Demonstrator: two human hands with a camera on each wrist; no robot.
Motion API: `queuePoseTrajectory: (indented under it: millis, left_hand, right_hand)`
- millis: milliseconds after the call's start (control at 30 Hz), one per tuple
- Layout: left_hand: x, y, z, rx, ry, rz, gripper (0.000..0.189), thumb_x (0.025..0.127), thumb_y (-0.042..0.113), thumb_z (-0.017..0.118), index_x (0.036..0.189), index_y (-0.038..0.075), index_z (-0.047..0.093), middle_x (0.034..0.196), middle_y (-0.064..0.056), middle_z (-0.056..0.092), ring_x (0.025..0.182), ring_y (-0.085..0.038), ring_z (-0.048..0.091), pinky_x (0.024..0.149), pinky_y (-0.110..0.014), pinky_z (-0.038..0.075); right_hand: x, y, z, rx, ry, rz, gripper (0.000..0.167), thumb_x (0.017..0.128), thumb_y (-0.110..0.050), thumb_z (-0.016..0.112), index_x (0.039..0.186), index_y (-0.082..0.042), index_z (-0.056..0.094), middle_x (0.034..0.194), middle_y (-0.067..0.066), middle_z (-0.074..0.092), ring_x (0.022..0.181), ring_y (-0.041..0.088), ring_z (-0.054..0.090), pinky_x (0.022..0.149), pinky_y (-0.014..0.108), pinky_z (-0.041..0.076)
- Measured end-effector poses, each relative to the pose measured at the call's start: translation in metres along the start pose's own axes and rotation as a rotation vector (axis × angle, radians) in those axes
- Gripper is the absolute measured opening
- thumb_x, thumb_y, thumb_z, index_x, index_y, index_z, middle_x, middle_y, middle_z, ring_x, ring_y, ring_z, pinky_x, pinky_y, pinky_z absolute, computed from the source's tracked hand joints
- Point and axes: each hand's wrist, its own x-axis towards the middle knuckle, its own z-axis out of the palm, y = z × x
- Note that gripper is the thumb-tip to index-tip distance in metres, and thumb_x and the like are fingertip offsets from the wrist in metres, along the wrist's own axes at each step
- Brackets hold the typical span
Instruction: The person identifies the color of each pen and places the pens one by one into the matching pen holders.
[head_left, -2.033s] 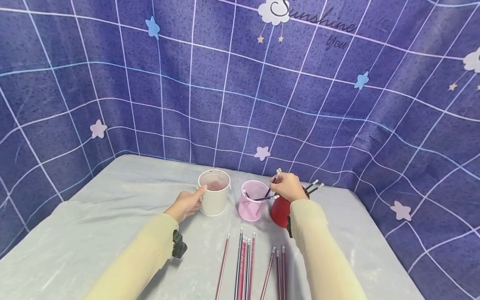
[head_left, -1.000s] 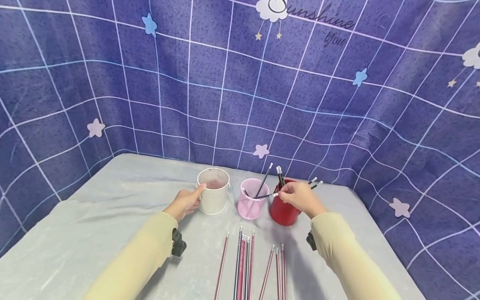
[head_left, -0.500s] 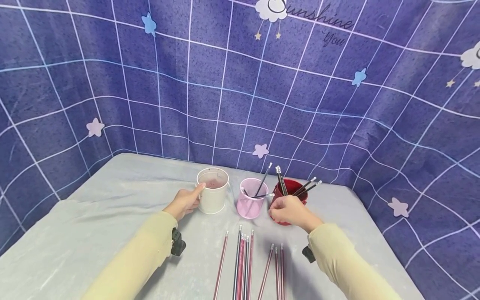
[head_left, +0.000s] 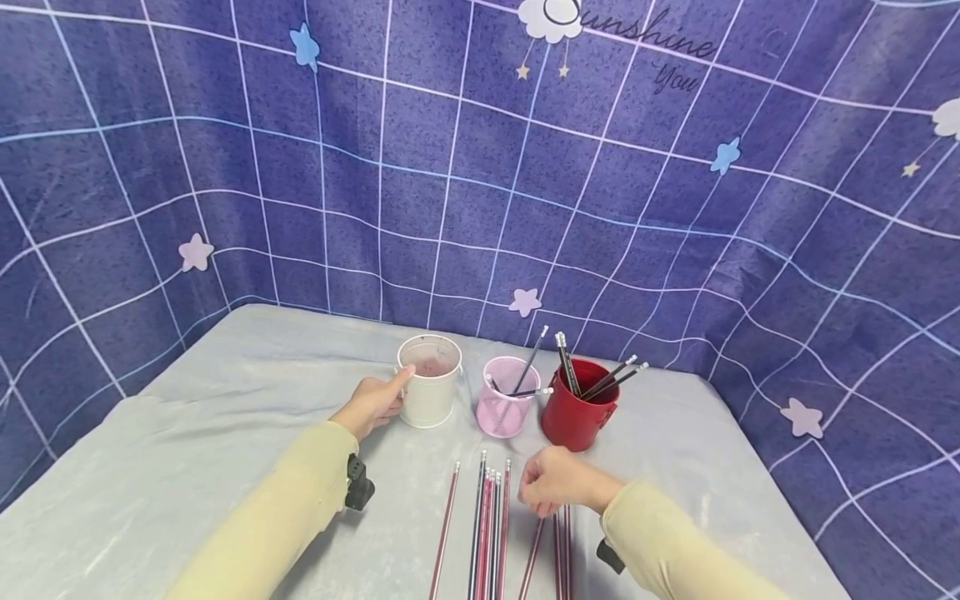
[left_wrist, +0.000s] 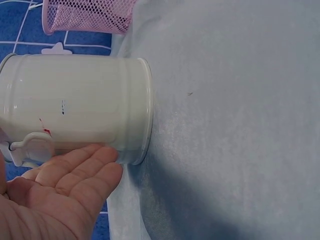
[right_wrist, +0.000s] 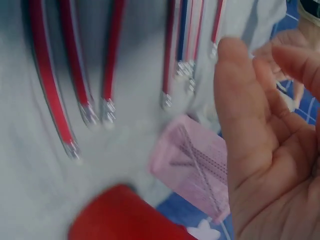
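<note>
My left hand (head_left: 372, 406) holds the side of a white metal bucket (head_left: 427, 404). Its thumb lies near the rim; in the left wrist view the fingers (left_wrist: 95, 175) lie along the wall beside the handle lug. My right hand (head_left: 558, 481) holds nothing and is over the eraser ends of several red striped pencils (head_left: 534, 554). In the right wrist view its fingers (right_wrist: 245, 110) are loosely extended and apart from the pencils. Behind it stands a red bucket (head_left: 573, 421) with several black pencils (head_left: 567, 367) leaning in it. A pink mesh cup (head_left: 501, 417) between the buckets holds dark pencils (head_left: 529, 360).
More red and dark pencils (head_left: 487, 533) lie side by side on the grey cloth-covered table (head_left: 225, 433), with one red pencil (head_left: 446, 533) apart to their left. A blue starred curtain (head_left: 420, 208) hangs behind and at both sides.
My right hand has come away from the red bucket, toward me and down over the lying pencils. Black pencils it handled earlier now stand in the red bucket. My left hand stays on the white bucket.
</note>
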Motion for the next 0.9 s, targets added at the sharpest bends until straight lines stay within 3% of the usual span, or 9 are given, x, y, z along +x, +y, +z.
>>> queuePoseTrajectory:
  millis: [267,633,900]
  left_hand:
    - [-0.001,0.001,0.0,-0.002,-0.001,0.002,0.08,0.098,0.051,0.043,0.132,-0.021,0.037,0.131,-0.036,0.046,0.126,-0.044,0.044,0.106,-0.05,0.037]
    - [0.001,-0.001,-0.001,-0.005,-0.004,0.006,0.079,0.098,0.05,0.045,0.131,-0.021,0.037,0.131,-0.037,0.045,0.126,-0.045,0.044,0.106,-0.051,0.037]
    - [0.0,0.0,-0.002,0.016,0.004,0.004,0.082,0.097,0.052,0.046,0.13,-0.023,0.037,0.129,-0.038,0.046,0.125,-0.047,0.044,0.105,-0.052,0.038]
  right_hand:
    - [0.005,0.009,0.022,0.109,-0.086,0.06,0.011,0.076,-0.007,0.063,0.067,-0.002,0.062,0.056,0.006,0.063,0.049,0.013,0.061,0.048,0.029,0.056]
    - [0.017,0.006,0.038,0.076,-0.072,0.118,0.01,0.074,-0.003,0.062,0.065,-0.001,0.06,0.052,0.012,0.063,0.042,0.013,0.058,0.043,0.031,0.055]
    - [0.025,0.006,0.047,-0.002,0.0,0.164,0.015,0.071,-0.003,0.064,0.057,0.0,0.061,0.044,0.009,0.058,0.036,0.013,0.055,0.037,0.03,0.052]
